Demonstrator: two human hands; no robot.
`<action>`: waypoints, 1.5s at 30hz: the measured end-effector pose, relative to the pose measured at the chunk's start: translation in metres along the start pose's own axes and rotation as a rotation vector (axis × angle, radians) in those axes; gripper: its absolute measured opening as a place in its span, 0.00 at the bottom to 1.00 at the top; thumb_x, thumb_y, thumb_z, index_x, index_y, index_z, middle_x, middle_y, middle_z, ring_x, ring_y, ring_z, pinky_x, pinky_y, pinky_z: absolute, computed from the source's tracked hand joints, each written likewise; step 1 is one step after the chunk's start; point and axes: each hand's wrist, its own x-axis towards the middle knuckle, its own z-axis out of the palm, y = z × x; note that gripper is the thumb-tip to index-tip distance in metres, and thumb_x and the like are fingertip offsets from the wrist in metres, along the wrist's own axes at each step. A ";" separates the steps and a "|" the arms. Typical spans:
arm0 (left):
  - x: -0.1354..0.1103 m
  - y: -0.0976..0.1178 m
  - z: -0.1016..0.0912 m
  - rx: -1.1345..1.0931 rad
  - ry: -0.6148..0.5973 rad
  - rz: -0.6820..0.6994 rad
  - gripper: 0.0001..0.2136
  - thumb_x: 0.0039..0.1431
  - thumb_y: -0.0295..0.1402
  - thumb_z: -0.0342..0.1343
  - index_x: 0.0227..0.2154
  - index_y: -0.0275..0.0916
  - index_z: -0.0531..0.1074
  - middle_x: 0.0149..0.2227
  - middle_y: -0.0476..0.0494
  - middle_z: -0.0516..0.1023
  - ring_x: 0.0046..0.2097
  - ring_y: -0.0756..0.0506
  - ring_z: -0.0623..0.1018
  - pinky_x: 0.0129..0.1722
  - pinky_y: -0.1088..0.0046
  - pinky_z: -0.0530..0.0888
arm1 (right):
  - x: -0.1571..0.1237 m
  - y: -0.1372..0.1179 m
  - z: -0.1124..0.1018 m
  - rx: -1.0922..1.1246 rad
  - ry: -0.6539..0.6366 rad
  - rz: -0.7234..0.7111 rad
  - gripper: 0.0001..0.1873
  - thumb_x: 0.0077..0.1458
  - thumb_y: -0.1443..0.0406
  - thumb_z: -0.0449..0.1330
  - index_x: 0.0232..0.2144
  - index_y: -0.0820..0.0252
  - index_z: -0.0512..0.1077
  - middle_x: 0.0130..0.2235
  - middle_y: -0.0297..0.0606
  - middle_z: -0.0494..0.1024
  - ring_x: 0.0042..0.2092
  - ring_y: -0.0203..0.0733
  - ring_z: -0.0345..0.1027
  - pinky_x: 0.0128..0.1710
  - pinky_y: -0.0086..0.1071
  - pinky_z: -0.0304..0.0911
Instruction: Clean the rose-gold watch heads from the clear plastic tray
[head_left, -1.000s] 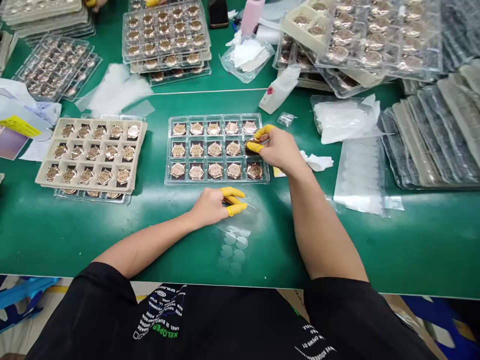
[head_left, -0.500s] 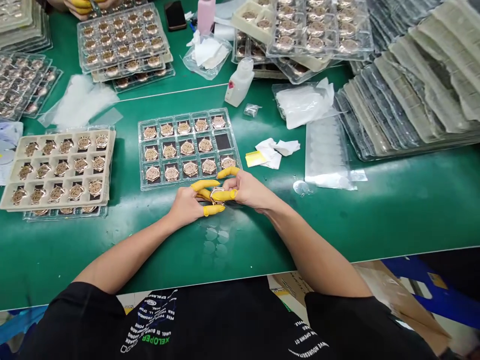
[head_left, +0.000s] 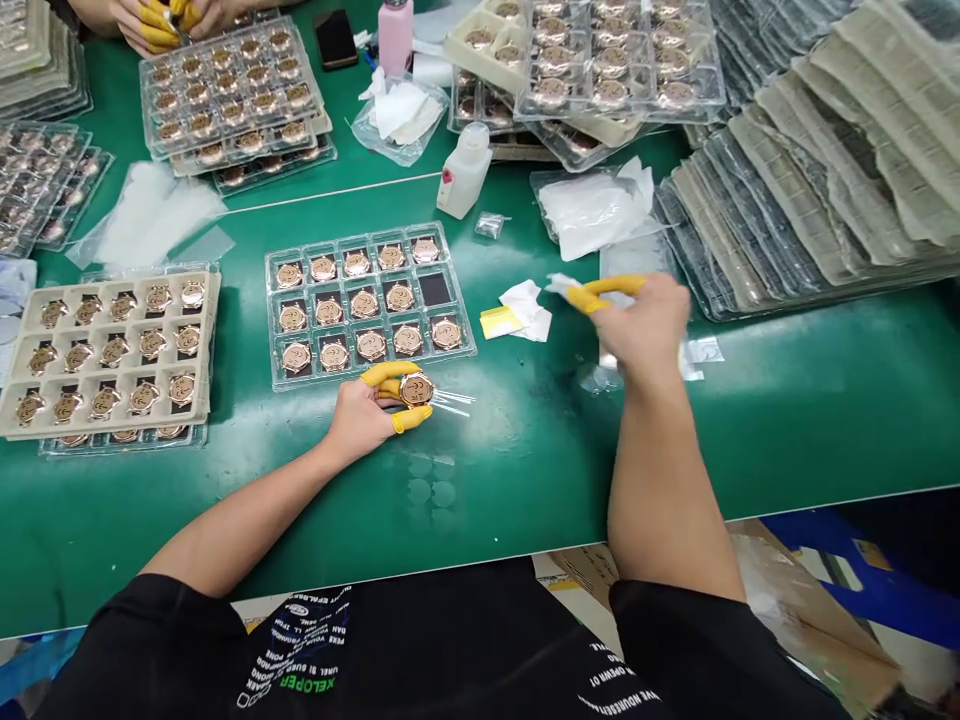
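Observation:
My left hand (head_left: 367, 408), with yellow finger cots, is closed round a rose-gold watch case (head_left: 416, 389) just in front of a clear tray (head_left: 367, 305) of similar cases; one tray cell at the right of the middle row is empty. A clear film sheet (head_left: 450, 402) lies under the case on the green table. My right hand (head_left: 637, 325), blurred by motion, hovers to the right over a clear plastic bag (head_left: 645, 260) of films, its thumb and forefinger pinched near a white wipe (head_left: 562, 284); what it holds I cannot make out.
A beige tray (head_left: 112, 345) of cases sits at the left. Further trays (head_left: 232, 95), a white bottle (head_left: 463, 172), a pink bottle (head_left: 394, 35) and a phone (head_left: 335, 38) stand at the back. Empty tray stacks (head_left: 817, 190) fill the right. Another person's hands (head_left: 161, 20) work at top left.
My right hand let go of the watch case and swung right to the plastic bag. The case stays in my left hand. The view shifted slightly.

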 end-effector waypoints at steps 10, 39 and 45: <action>0.001 -0.004 0.004 -0.057 0.035 -0.041 0.29 0.42 0.34 0.77 0.51 0.38 0.80 0.38 0.44 0.88 0.40 0.45 0.88 0.50 0.65 0.87 | -0.058 -0.058 0.027 0.858 -0.248 -0.090 0.14 0.55 0.52 0.58 0.29 0.51 0.59 0.32 0.38 0.72 0.32 0.44 0.71 0.40 0.44 0.71; 0.002 -0.011 0.005 -0.165 0.007 -0.048 0.31 0.39 0.29 0.76 0.51 0.35 0.81 0.40 0.43 0.89 0.39 0.45 0.88 0.46 0.68 0.87 | -0.107 -0.067 0.063 0.136 -0.458 -0.920 0.11 0.70 0.60 0.57 0.39 0.55 0.78 0.36 0.43 0.79 0.39 0.48 0.70 0.41 0.43 0.62; -0.001 -0.010 0.005 -0.125 0.056 0.002 0.29 0.43 0.35 0.77 0.52 0.37 0.82 0.41 0.42 0.89 0.43 0.44 0.89 0.52 0.64 0.87 | -0.082 -0.045 0.035 0.123 -0.417 -0.756 0.14 0.65 0.57 0.63 0.52 0.50 0.78 0.52 0.46 0.80 0.57 0.57 0.70 0.57 0.53 0.63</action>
